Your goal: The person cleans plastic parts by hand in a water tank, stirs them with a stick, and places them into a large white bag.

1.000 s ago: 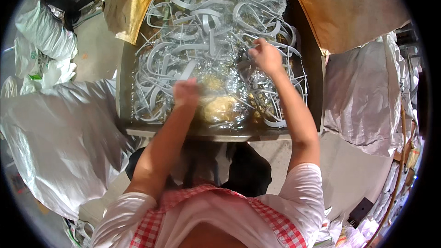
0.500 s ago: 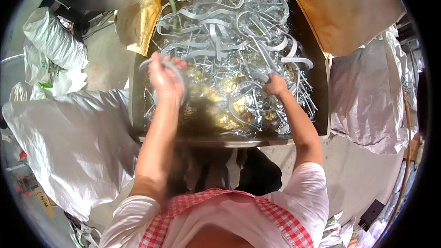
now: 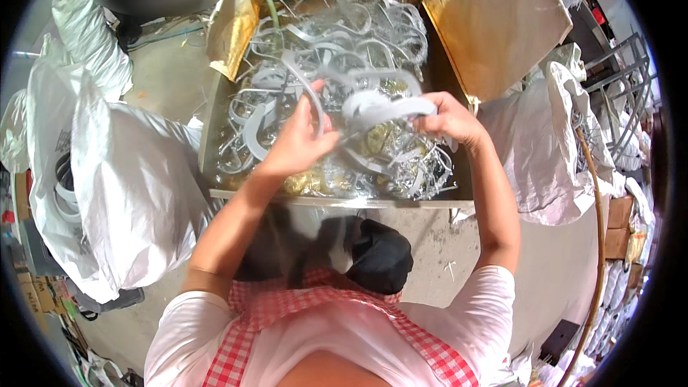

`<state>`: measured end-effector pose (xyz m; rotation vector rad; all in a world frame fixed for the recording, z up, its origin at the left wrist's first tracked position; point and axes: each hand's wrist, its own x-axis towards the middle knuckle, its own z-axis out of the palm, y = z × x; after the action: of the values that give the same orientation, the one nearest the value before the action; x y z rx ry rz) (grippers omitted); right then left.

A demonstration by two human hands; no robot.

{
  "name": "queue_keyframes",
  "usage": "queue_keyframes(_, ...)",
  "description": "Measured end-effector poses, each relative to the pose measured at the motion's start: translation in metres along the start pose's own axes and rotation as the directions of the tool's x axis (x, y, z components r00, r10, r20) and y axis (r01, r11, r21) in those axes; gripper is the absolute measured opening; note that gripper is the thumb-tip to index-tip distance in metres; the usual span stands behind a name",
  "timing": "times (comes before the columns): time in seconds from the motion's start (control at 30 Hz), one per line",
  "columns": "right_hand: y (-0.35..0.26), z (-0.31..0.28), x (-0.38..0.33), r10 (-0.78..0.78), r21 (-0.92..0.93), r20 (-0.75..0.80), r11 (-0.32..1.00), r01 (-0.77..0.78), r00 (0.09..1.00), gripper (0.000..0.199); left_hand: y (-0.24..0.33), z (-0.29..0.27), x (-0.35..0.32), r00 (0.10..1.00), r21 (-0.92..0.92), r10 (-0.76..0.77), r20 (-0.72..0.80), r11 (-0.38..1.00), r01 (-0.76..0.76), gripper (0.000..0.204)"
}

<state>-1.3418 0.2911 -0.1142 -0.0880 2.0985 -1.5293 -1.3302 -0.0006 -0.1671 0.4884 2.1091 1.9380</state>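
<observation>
A metal tank of water holds a tangle of grey curved plastic strips and thin clear sprigs. Over its left half, my left hand is closed round one grey curved strip, which stands up between thumb and fingers. My right hand, at the tank's right side, pinches the end of a wide grey curved strip. That strip is blurred by motion and overlaps others, so how many the right hand holds is unclear.
Upright tan boards flank the tank's far corners. A green hose enters at the back left. A white sack with grey strips inside stands at the left, and another white sack at the right. A brown pole leans at the far right.
My left hand has moved right and a little lower, still with a strip. My right hand has raised its strip above the water. The whole view has shifted.
</observation>
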Motion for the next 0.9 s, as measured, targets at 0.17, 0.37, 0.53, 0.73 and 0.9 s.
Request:
queue_keyframes(0.17,-0.007,0.025,0.034,-0.048,0.184,0.224,0.983,0.006,0.974,0.017,-0.029,-0.017,0.006,0.909,0.406,0.389,0.149,0.814,-0.415,0.067)
queue_keyframes(0.37,0.016,0.033,0.066,-0.131,0.105,0.101,0.987,0.121,0.986,0.022,-0.029,-0.049,0.005,0.984,0.128,-0.109,0.142,0.988,0.090,0.030)
queue_keyframes(0.53,0.104,0.007,0.065,0.070,0.146,-0.261,0.989,-0.033,0.963,0.027,-0.026,-0.076,0.001,0.848,-0.393,-0.379,-0.371,0.891,0.226,0.019)
queue_keyframes(0.73,0.148,0.025,0.064,0.533,0.813,-0.574,0.460,0.357,0.621,0.032,-0.054,-0.031,-0.004,0.886,-0.785,-0.463,-0.029,0.560,0.267,0.034)
queue_keyframes(0.9,0.123,0.130,0.087,0.560,0.908,-0.388,0.368,0.200,0.732,0.043,-0.070,0.030,0.012,0.848,-0.812,-0.518,0.112,0.444,0.378,0.041)
